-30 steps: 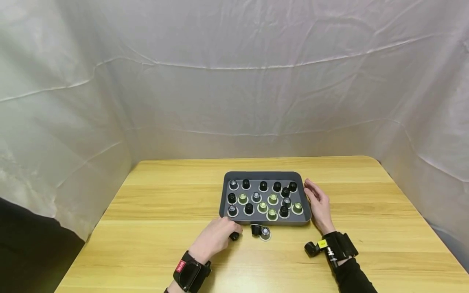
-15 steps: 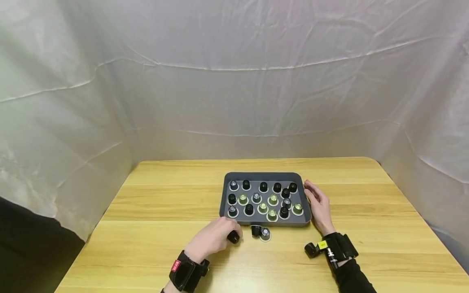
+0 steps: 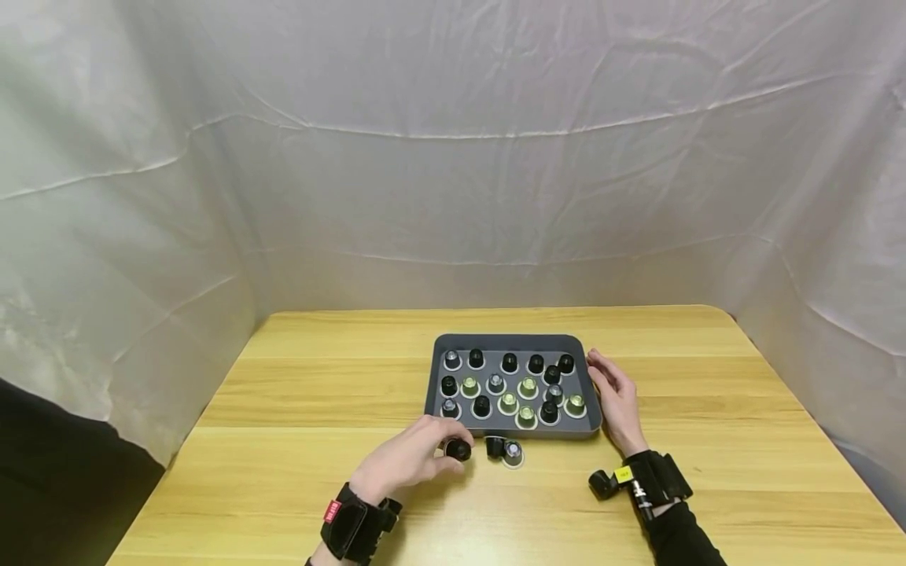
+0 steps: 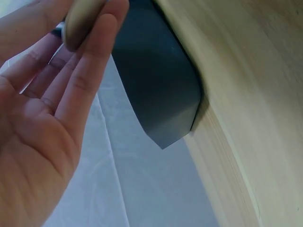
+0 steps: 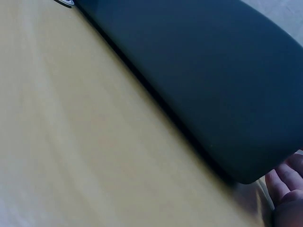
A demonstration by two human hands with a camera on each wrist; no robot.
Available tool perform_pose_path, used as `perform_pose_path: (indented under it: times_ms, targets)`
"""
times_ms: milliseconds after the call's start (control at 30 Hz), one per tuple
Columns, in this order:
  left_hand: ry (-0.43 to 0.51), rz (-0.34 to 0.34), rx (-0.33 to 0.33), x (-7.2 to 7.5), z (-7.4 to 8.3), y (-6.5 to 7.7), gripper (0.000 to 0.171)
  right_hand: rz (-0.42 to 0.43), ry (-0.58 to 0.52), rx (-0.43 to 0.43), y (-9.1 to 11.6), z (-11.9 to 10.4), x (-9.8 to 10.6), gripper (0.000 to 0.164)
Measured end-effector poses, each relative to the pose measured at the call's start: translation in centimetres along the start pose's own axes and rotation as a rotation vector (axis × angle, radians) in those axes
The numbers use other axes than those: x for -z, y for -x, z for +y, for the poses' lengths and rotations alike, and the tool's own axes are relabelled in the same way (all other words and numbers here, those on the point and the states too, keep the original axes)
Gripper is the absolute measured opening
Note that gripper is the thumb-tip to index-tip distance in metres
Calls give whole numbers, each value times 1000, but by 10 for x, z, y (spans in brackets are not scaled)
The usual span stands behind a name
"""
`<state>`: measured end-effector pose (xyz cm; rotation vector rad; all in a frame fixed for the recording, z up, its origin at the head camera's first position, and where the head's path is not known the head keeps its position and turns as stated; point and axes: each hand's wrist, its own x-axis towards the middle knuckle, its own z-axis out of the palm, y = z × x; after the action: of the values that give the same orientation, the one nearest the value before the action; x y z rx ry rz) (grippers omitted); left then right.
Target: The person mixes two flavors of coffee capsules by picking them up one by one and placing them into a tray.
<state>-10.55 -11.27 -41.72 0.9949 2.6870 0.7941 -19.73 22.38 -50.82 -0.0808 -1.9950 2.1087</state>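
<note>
Near the front left corner of the grey tray, my left hand pinches a black coffee capsule between thumb and fingers. The left wrist view shows the capsule's flat lid turned edgewise among the fingertips. My right hand lies along the tray's right side, fingers loosely bent beside the wall; whether they touch it is hard to tell. In the right wrist view only part of that hand shows past the tray corner. Several black, grey and green capsules stand lid-down in rough rows in the tray.
Just in front of the tray, a black capsule and a silver-grey capsule rest close together on the wooden table. A pale sheet hangs behind the table and along its sides.
My left hand has turned and its thumb has come out from the fingers, so more of the black capsule shows, slightly higher and to the right. My right hand stays in place.
</note>
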Motion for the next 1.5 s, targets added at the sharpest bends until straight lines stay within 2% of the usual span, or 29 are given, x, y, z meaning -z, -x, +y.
perform_pose_path:
  times_ms: [233, 533, 700, 833, 933, 1100, 1500]
  targets:
    - [63, 14, 19, 1, 0, -2, 30, 9, 26, -3, 0, -1, 0, 44]
    - [138, 92, 31, 1, 0, -2, 28, 7, -1, 11, 1, 0, 1, 43]
    - [175, 179, 41, 1, -2, -5, 30, 8, 13, 5, 1, 0, 1, 43]
    - [163, 283, 105, -1, -5, -9, 31, -3, 29, 5, 0, -1, -1, 44]
    - [120, 347, 145, -4, -7, -12, 32, -6, 15, 9, 0, -1, -2, 45]
    - [49, 428, 142, -11, -13, -21, 33, -3, 8, 20, 2, -2, -3, 43]
    - [-7, 449, 129, -19, -17, -36, 31, -1, -15, 37, 2, -4, -3, 42]
